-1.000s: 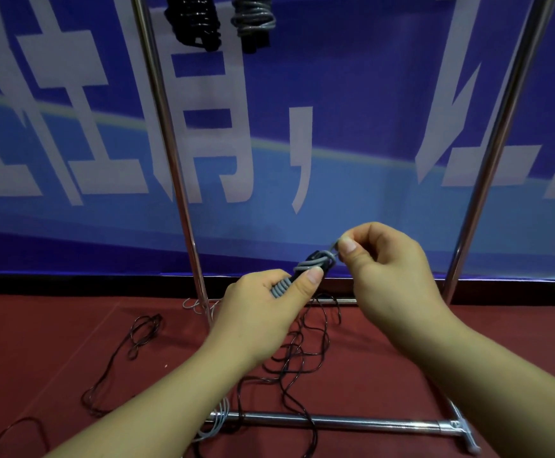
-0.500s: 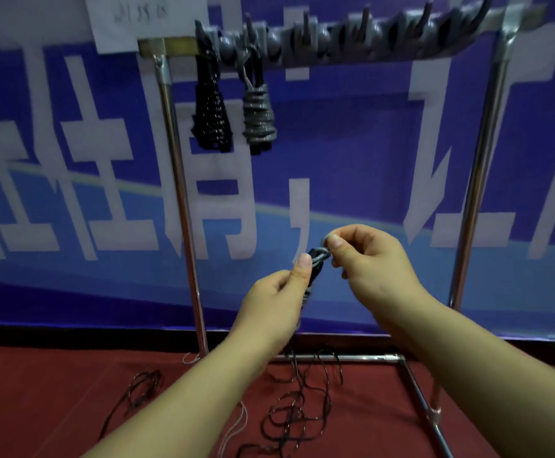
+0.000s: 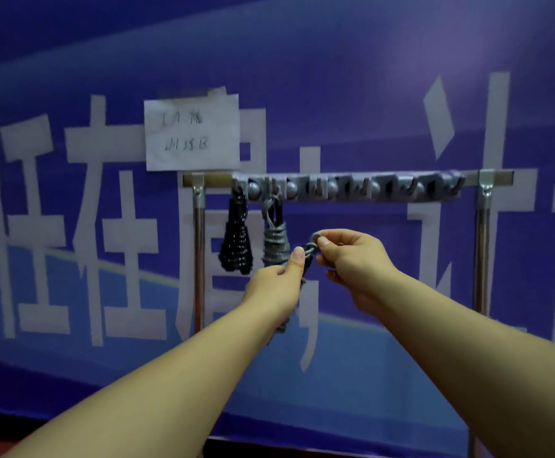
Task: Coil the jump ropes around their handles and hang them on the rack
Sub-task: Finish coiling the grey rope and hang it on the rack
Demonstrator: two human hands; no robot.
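My left hand [image 3: 277, 284] grips a coiled grey jump rope [image 3: 308, 252] wrapped round its dark handles; most of the bundle is hidden behind the hand. My right hand [image 3: 348, 251] pinches the small grey loop at the bundle's top between thumb and forefinger. Both hands are raised in front of the rack [image 3: 348, 190], below its row of hooks. A black coiled rope [image 3: 236, 239] hangs from the leftmost hook. A grey coiled rope [image 3: 274, 242] hangs on the hook beside it, just left of my left hand.
The rack's metal posts stand at left [image 3: 198, 252] and right [image 3: 482, 246]. Several hooks to the right of the hung ropes carry nothing. A handwritten paper sign [image 3: 192, 132] is taped on the blue banner behind. Red floor shows at the bottom left.
The view has tilted up from the floor to the rack top. Both hands have risen with the coiled grey rope, close under the hooks; the loose ropes on the floor have left view.
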